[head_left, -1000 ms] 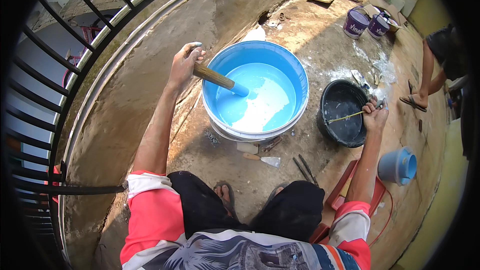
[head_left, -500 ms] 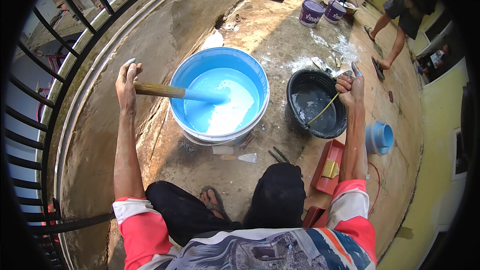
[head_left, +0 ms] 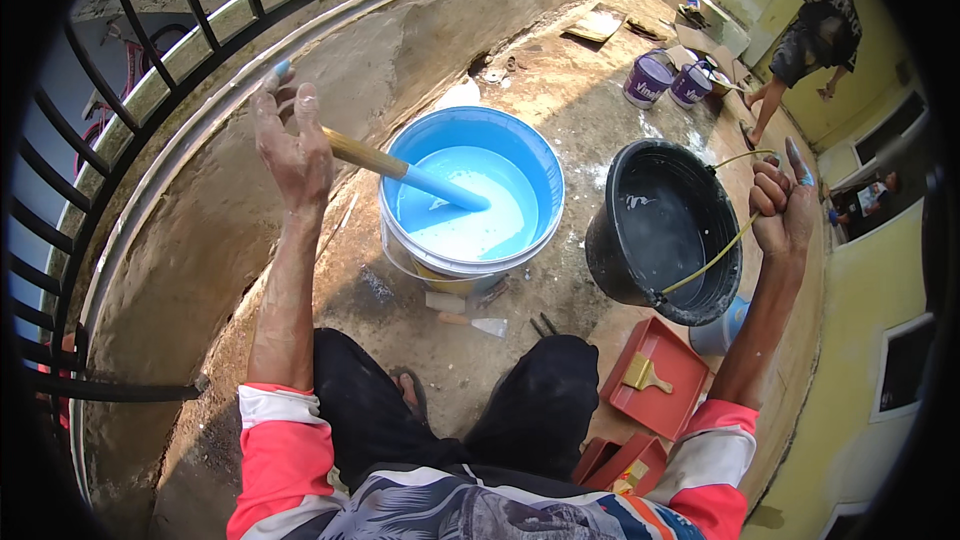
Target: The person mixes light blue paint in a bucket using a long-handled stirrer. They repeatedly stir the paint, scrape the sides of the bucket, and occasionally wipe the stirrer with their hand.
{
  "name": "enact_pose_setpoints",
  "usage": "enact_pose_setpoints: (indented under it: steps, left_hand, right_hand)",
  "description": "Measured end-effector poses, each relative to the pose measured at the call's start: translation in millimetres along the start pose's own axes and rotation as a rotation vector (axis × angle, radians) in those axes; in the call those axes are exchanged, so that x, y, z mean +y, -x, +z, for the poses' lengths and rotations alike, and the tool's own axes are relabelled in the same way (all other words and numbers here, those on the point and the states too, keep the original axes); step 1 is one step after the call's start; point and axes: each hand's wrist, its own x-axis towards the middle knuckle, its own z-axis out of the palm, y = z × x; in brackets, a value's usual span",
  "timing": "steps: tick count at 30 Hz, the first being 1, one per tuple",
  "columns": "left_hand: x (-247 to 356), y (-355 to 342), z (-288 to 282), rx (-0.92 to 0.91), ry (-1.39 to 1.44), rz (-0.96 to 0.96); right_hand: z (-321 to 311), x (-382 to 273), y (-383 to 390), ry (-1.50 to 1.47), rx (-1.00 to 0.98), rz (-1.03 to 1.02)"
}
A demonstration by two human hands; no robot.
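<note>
Left hand [head_left: 297, 150]: raised beside the white bucket's low-wall side, wrist nearly upright; thumb and forefinger are held apart, but whether the other fingers are closed on the stick cannot be told.
Right hand [head_left: 785, 202]: raised on the opposite side, forefinger pointed up, the other fingers curled and clamped on the yellow handle [head_left: 716, 261].
Stick [head_left: 405, 172]: its upper end is set against the left hand, below the fingertips; it is slanted over the bucket rim, its lower end dipped in paint.
White bucket [head_left: 470, 263]: stood on the floor [head_left: 548, 285], partly filled with light blue paint [head_left: 470, 168].
Black bucket [head_left: 614, 265]: held by its handle, just left of the right fingers; its dark inside is marked with white streaks.
Red tray [head_left: 682, 355]: set near the floor's right edge; a brush [head_left: 640, 372] is laid in it.
Purple pails [head_left: 648, 80]: stood side by side toward the floor's far end.
</note>
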Motion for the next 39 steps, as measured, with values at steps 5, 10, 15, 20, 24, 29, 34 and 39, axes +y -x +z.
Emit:
enact_pose_setpoints:
  steps: [5,10,15,20,24,29,34,39]
  left_hand:
    - [105,153,65,-0.880,0.639,-0.895]
    - [162,192,122,-0.889,0.871,-1.487]
    - [165,199,127,-0.742,1.059,-1.425]
    - [161,205,128,-0.722,1.170,-1.457]
    - [160,194,119,-0.715,1.218,-1.596]
    - [142,196,125,-0.662,1.279,-1.651]
    - [137,204,125,-0.575,1.313,-1.669]
    - [127,206,132,-0.499,1.419,-1.732]
  right_hand:
    - [22,1,0,-0.014,-0.047,-0.009]
    - [25,-1,1,-0.052,-0.054,0.019]
    - [48,24,-1,0.014,-0.098,-0.014]
    - [60,31,-5,-0.068,-0.145,0.058]
    - [75,44,-9,0.024,-0.093,0.008]
    - [87,54,-21,-0.006,-0.130,0.082]
    - [96,62,-26,0.057,-0.101,0.083]
    - [109,70,-32,0.103,-0.132,0.072]
